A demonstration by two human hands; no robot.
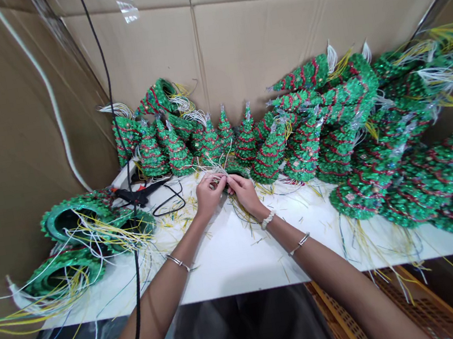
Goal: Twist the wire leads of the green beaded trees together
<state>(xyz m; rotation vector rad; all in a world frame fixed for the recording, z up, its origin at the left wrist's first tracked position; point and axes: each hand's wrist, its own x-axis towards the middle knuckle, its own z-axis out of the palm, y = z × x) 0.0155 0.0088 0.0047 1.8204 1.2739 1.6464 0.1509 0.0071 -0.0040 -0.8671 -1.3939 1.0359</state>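
Observation:
Over the middle of the white table (pixel 233 268), my left hand (pixel 210 194) and my right hand (pixel 244 190) meet fingertip to fingertip. Both are closed in a pinch on a bunch of thin white wires (pixel 217 163), whose loose ends fan out above the fingers. A small green artificial Christmas tree (pixel 234 166) seems to lie just behind and below the hands, mostly hidden by them. Clipped bits of yellow and white wire (pixel 177 214) are scattered around. Which strands each hand grips is too small to make out.
Many upright and lying trees (pixel 351 155) crowd the back and right. Hollow-based trees (pixel 74 216) trail wires at left, near a black-and-orange tool (pixel 141 195). A black cable (pixel 136 275) hangs across the left side. Below the right edge sits an orange crate (pixel 423 299); cardboard (pixel 266 43) stands behind.

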